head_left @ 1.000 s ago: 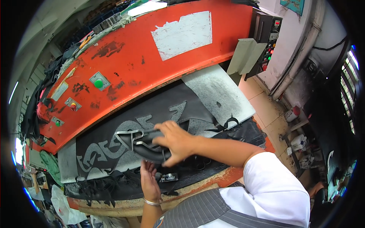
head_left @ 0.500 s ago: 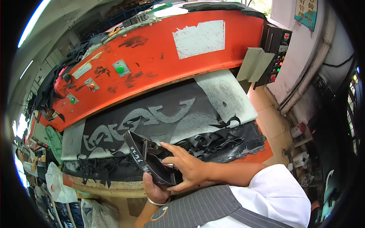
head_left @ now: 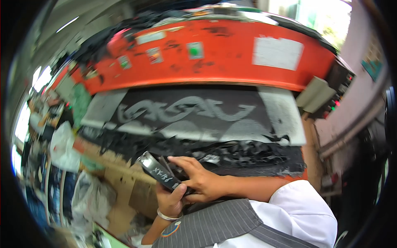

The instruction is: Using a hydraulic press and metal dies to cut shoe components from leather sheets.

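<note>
Close to my body I hold a black metal cutting die (head_left: 154,167) with pale markings on its side and a bright worn corner. My left hand (head_left: 168,202), with a bracelet at its wrist, grips the die's lower end, thumb along the side. Over its far side lies my right hand (head_left: 202,182), its fingers bent around the die; some fingertips are hidden. Beyond, a dark sheet (head_left: 258,118) lies on a pale cutting board (head_left: 285,118). Curved, hook-like cut-outs in the sheet show the board. Much of the picture is blurred by motion.
An orange press beam (head_left: 231,53) with buttons spans the far side above the board. Dark scrap strips (head_left: 244,153) heap along the board's near edge. White plastic bags (head_left: 65,149) are at left. A control box (head_left: 341,84) stands at right.
My view has swung left, so the press and board appear farther right. The die is tilted differently and sits closer to me, below the scraps. Both hands keep hold of it.
</note>
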Demonstrator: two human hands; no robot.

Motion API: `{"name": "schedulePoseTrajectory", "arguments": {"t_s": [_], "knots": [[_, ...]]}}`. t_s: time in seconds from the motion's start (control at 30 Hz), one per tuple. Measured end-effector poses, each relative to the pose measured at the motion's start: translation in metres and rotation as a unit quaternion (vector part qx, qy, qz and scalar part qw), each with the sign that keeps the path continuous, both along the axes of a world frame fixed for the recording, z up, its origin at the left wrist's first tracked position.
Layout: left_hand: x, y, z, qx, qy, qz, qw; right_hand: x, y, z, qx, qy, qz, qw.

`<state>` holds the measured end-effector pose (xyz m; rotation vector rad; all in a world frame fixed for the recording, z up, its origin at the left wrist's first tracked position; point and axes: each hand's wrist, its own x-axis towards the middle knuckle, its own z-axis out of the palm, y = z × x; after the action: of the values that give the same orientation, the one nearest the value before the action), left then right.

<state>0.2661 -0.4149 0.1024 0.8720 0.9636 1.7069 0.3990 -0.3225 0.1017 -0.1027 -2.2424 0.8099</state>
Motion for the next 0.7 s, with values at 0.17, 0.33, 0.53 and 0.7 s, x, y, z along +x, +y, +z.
{"name": "schedulePoseTrajectory", "arguments": {"t_s": [0.17, 0.33, 0.53, 0.7], "knots": [[-0.024, -0.072, -0.008, 0.038, -0.103, 0.134, 0.985, -0.045, -0.053, -0.010, -0.129, -0.009, 0.156, 0.979], [-0.043, -0.141, -0.006, 0.014, -0.049, 0.212, 0.976, -0.070, -0.112, -0.030, -0.207, -0.088, 0.223, 0.949], [-0.048, -0.206, -0.050, -0.022, -0.009, 0.323, 0.946, -0.084, -0.166, -0.026, -0.214, -0.116, 0.287, 0.926], [-0.052, -0.242, -0.063, -0.101, -0.046, 0.281, 0.953, -0.087, -0.192, -0.025, -0.270, -0.151, 0.279, 0.909]]}}
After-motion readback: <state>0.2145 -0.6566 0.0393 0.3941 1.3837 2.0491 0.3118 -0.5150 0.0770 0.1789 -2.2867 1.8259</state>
